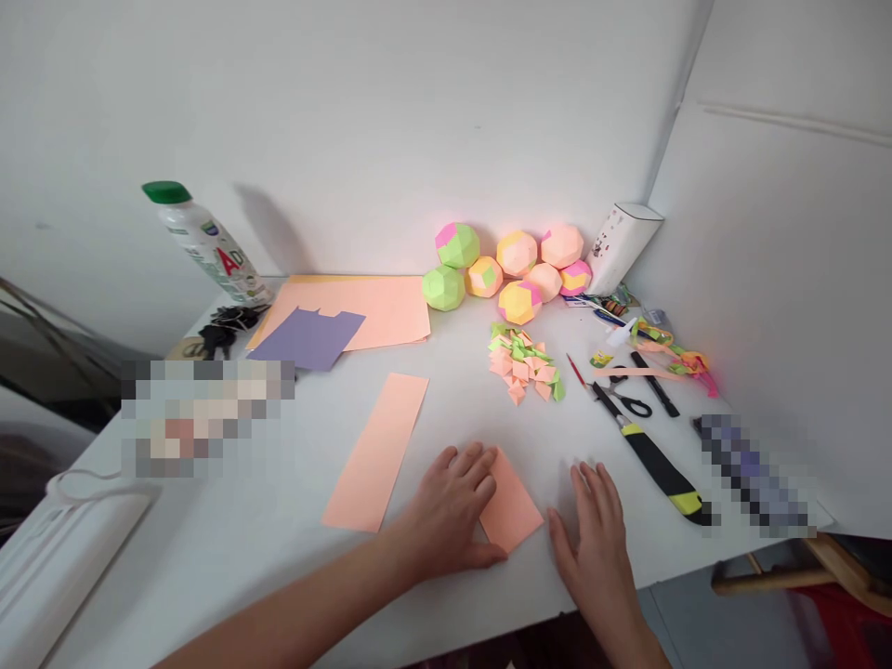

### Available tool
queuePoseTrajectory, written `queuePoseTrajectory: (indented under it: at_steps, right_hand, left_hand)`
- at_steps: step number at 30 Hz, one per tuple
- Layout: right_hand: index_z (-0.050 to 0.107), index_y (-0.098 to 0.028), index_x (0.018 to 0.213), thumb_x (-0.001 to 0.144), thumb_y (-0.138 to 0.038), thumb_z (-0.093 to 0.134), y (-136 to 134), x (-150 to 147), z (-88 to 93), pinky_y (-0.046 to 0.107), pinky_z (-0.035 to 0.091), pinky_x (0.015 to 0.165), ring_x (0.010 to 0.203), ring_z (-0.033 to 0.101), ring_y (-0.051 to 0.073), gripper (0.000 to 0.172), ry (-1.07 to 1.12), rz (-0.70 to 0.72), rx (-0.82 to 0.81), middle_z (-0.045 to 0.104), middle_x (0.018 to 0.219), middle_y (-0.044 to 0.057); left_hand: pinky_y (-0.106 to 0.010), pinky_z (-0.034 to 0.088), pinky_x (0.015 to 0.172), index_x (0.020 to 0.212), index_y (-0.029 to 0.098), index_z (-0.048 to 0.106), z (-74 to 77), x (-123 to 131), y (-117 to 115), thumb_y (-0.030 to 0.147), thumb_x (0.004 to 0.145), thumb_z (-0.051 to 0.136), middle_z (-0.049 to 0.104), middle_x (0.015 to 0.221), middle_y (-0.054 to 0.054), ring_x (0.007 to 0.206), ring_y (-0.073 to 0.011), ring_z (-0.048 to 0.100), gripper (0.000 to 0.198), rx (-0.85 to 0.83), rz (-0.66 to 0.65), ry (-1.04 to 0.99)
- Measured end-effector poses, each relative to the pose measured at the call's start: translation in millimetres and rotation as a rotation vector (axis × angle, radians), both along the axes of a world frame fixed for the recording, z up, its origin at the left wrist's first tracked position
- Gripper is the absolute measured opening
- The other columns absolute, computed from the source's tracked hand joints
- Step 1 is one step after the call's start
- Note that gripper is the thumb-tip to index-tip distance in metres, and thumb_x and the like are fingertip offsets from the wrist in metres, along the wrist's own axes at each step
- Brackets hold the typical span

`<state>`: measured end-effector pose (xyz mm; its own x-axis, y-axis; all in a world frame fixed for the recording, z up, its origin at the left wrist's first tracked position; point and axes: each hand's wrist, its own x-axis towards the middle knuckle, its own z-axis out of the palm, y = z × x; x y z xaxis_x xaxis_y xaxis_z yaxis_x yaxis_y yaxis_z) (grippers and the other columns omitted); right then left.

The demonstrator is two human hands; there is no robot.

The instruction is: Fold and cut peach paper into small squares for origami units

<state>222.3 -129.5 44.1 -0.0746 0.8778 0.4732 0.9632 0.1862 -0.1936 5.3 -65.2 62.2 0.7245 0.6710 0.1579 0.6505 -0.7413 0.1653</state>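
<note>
My left hand (452, 511) lies over the left part of a peach paper piece (512, 506), pressing it to the table with slightly bent fingers and the thumb by its near edge. My right hand (592, 525) rests on its side just right of that piece, fingers apart, with nothing in it. To the left of my left hand lies a long peach paper strip (376, 455), flat on the white table. Beyond both hands is a heap of small folded pink and green paper pieces (524, 360).
Colourful paper balls (517, 253) sit against the wall. A box cutter (659, 455), scissors (631, 403) and a black pen-like tool (655, 383) lie right. At back left are peach sheets (390, 311), a purple sheet (310, 339) and a green-capped bottle (209, 242).
</note>
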Motion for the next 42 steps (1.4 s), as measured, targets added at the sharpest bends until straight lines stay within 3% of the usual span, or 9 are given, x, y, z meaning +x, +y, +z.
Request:
queuePoseTrajectory:
  at_steps: [3,7,10,15,17,21,24,30,42]
  right_hand:
    - [0.048,-0.014,0.127,0.092,-0.025,0.05,3,-7,14.0,0.048,0.046,0.095,0.127,0.041,0.03,0.037,0.11,0.202,-0.004,0.049,0.13,0.018]
    - [0.061,-0.019,0.097,0.089,-0.01,0.048,9,-11,33.4,0.034,0.05,0.08,0.095,0.056,0.017,0.018,0.04,0.665,-0.088,0.061,0.098,0.007]
    - [0.061,-0.019,0.094,0.089,-0.008,0.049,14,-4,39.7,0.035,0.047,0.081,0.091,0.055,0.016,0.017,-0.098,0.778,-0.165,0.062,0.095,0.004]
    - [0.06,-0.02,0.092,0.082,-0.014,0.053,26,4,40.5,0.039,0.047,0.086,0.099,0.055,0.021,0.013,-0.017,0.615,-0.391,0.059,0.102,0.008]
    - [0.059,-0.018,0.106,0.077,-0.02,0.057,33,1,38.3,0.046,0.043,0.096,0.117,0.048,0.027,0.029,-0.004,0.488,-0.499,0.055,0.118,0.014]
    - [0.026,-0.008,0.145,0.072,-0.027,0.057,44,-10,32.1,0.059,0.013,0.112,0.143,-0.002,0.035,0.081,-0.084,0.405,-0.672,0.01,0.155,0.02]
    - [0.008,-0.008,0.15,0.073,-0.031,0.055,48,-17,32.5,0.056,0.001,0.114,0.141,-0.019,0.031,0.094,-0.108,0.399,-0.814,-0.012,0.156,0.016]
    - [0.001,-0.011,0.151,0.073,-0.036,0.056,52,-15,40.2,0.051,-0.004,0.115,0.139,-0.025,0.028,0.099,-0.156,0.378,-0.967,-0.023,0.153,0.011]
    - [-0.006,-0.022,0.151,0.074,-0.038,0.06,65,7,45.7,0.052,0.002,0.115,0.137,-0.025,0.032,0.102,-0.163,0.342,-1.0,-0.028,0.151,0.007]
  left_hand:
    - [-0.045,0.035,0.098,0.098,0.014,0.063,0.1,1,0,0.07,0.068,0.064,0.049,0.139,-0.013,0.127,-0.0319,0.042,0.063,0.003,0.006,-0.006]
    - [-0.046,0.034,0.099,0.098,0.013,0.064,-3.5,1,-1,0.07,0.074,0.055,0.051,0.137,-0.013,0.126,-0.0322,0.043,0.062,0.012,0.011,-0.03]
    - [-0.048,0.032,0.1,0.103,0.013,0.063,-6.5,0,-1,0.071,0.075,0.053,0.05,0.138,-0.013,0.127,-0.033,0.042,0.065,-0.001,0.011,-0.029]
    - [-0.048,0.03,0.103,0.107,0.013,0.064,-6.3,1,0,0.073,0.07,0.057,0.047,0.141,-0.012,0.13,-0.0339,0.039,0.071,-0.077,0.027,-0.007]
    - [-0.048,0.029,0.103,0.108,0.013,0.064,-5.6,1,0,0.072,0.07,0.056,0.047,0.141,-0.013,0.13,-0.0339,0.039,0.071,-0.095,0.032,-0.014]
    - [-0.048,0.028,0.104,0.117,0.013,0.06,-7.0,1,1,0.071,0.072,0.055,0.051,0.138,-0.012,0.129,-0.0334,0.041,0.073,-0.088,0.032,-0.072]
    - [-0.048,0.028,0.104,0.117,0.012,0.06,-8.5,0,1,0.07,0.072,0.055,0.053,0.135,-0.013,0.127,-0.0335,0.042,0.073,-0.077,0.027,-0.107]
    - [-0.05,0.029,0.103,0.111,0.013,0.062,-6.9,0,1,0.071,0.071,0.056,0.051,0.137,-0.013,0.127,-0.0348,0.041,0.071,-0.084,0.02,-0.076]
    - [-0.049,0.029,0.102,0.1,0.014,0.062,-5.9,1,1,0.072,0.066,0.061,0.048,0.14,-0.014,0.128,-0.0349,0.04,0.066,-0.099,0.022,-0.045]
